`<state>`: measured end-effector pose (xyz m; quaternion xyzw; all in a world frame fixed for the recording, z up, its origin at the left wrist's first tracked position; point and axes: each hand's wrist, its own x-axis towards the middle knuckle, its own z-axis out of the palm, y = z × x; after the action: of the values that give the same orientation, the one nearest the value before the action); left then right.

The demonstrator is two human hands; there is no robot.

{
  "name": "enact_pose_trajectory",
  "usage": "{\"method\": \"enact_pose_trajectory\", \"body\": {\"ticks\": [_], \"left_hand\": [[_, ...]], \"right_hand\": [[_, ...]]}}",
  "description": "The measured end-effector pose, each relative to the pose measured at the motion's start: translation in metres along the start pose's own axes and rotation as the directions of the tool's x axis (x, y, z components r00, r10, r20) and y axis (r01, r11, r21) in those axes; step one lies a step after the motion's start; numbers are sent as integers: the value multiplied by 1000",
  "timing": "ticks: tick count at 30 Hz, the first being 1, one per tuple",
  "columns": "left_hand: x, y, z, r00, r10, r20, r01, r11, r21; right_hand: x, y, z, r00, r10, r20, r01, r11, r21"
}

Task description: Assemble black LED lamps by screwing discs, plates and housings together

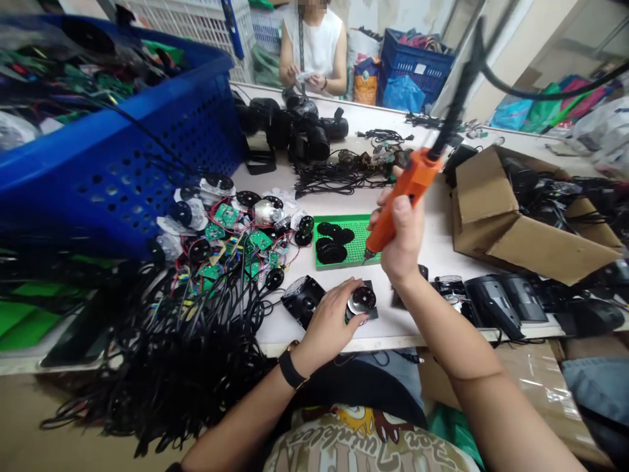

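My right hand (403, 239) is wrapped around an orange electric screwdriver (400, 196), whose tip points down over the front of a green perforated tray (322, 266). Near the table's front edge, my left hand (338, 308) grips a small motor unit (362, 300) with a round black disc on top. Part of that unit is hidden under my fingers. Just left of this hand lies an open black plastic housing (303, 299). Several black discs (331, 249) rest in the left half of the tray.
A tangle of green circuit boards (226, 216), motors and black cables spreads at left beside a large blue crate (162, 124). An open cardboard box (491, 203) stands at right, with black housings (496, 298) in front. Another person (314, 46) is across the table.
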<state>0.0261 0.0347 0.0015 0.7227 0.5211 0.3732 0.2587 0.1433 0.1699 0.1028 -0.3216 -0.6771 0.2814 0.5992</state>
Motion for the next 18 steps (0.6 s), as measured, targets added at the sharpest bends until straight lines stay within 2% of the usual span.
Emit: {"method": "enact_pose_trajectory", "body": {"ticks": [2, 4, 9, 14, 18], "left_hand": [[0, 0, 1, 1000, 13, -6, -13, 1000, -4], [-1, -1, 2, 1000, 27, -4, -27, 1000, -9], [-2, 0, 1, 999, 32, 15, -31, 999, -10], [-3, 0, 0, 1000, 20, 24, -19, 1000, -24], [-3, -1, 3, 1000, 8, 12, -7, 999, -45]], "right_hand": [[-15, -14, -14, 996, 74, -56, -66, 989, 131], [-31, -30, -31, 990, 126, -63, -110, 970, 217], [-59, -54, -59, 971, 228, -65, -207, 949, 240], [-67, -62, -56, 989, 146, -30, -134, 958, 254], [-71, -62, -51, 993, 117, -26, -114, 987, 112]]}}
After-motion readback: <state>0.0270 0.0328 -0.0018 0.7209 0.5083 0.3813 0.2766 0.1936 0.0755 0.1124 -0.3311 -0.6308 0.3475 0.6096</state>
